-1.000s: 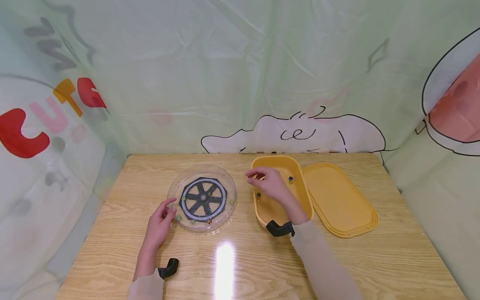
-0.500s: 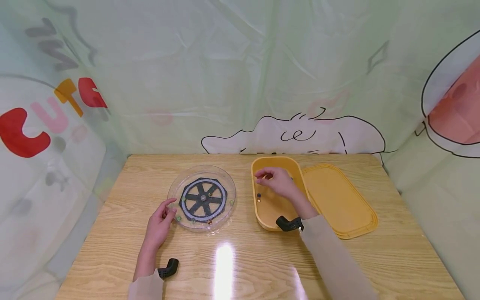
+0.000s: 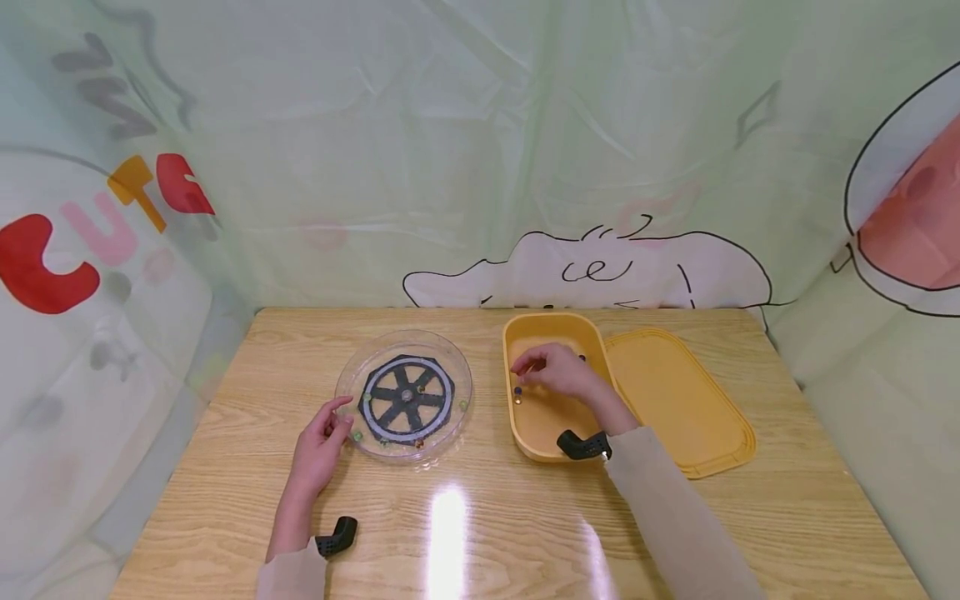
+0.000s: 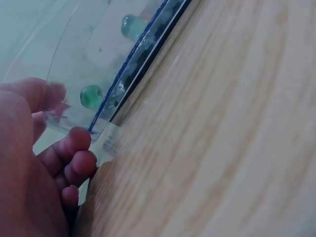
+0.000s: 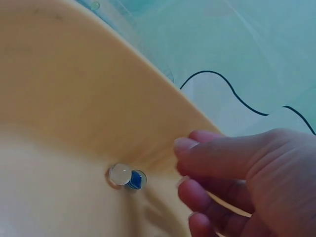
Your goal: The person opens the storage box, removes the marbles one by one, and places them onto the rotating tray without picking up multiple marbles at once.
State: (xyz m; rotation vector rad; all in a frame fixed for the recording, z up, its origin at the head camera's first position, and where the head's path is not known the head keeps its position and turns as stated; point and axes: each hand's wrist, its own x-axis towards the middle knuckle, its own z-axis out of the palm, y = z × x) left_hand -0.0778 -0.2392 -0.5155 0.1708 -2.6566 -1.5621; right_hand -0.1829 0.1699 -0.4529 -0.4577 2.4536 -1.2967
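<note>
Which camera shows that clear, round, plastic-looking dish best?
The head view: nearly the whole dish shows, from above. The left wrist view catches only part, up close; the right wrist view, a sliver beyond the yellow plastic box.

On the one table (image 3: 375,542) stands one yellow box (image 3: 538,435), and inside it I count at least three marbles (image 5: 120,174). To the left of the box there is one clear dish (image 3: 378,347) with at least six small balls (image 3: 463,404). To the right of the box is one yellow lid (image 3: 690,408). Hands are two: one right hand (image 3: 553,369) at the box, one left hand (image 3: 318,447) left of it
</note>
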